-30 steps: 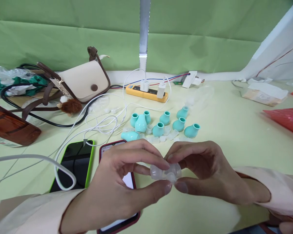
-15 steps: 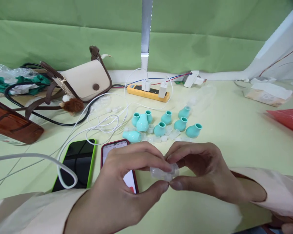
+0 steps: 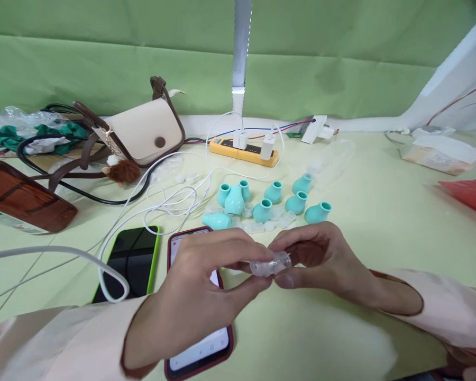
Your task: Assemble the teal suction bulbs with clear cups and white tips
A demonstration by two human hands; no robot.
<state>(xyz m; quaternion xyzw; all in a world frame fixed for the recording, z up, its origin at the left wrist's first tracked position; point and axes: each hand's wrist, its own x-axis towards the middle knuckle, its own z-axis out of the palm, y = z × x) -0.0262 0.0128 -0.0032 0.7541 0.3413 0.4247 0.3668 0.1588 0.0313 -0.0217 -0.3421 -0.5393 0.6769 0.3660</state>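
A small clear plastic fitting, tube-like with a rim at its right end (image 3: 270, 264), is pinched between both hands above the table. My left hand (image 3: 206, 280) grips its left part between thumb and fingers. From the right, my right hand (image 3: 325, 259) closes on the rimmed end, its thumb below and fingers above. Just beyond the hands stand several turquoise rubber bulbs (image 3: 262, 211), most with their open necks up. One turquoise bulb (image 3: 217, 221) lies on its side. Small translucent plastic pieces (image 3: 254, 227) are scattered among them.
A red-framed phone (image 3: 200, 349) lies under my left hand, beside a green-cased phone (image 3: 131, 259). White cables (image 3: 174, 198) loop across the left. Behind are a cream bag (image 3: 150, 129) and a yellow power strip (image 3: 222, 150). A tissue pack (image 3: 436, 153) and red bag (image 3: 468, 193) sit right.
Both hands have shifted slightly upward in view, and the clear fitting has turned between the fingers. More of the red-framed phone shows beneath my left hand.
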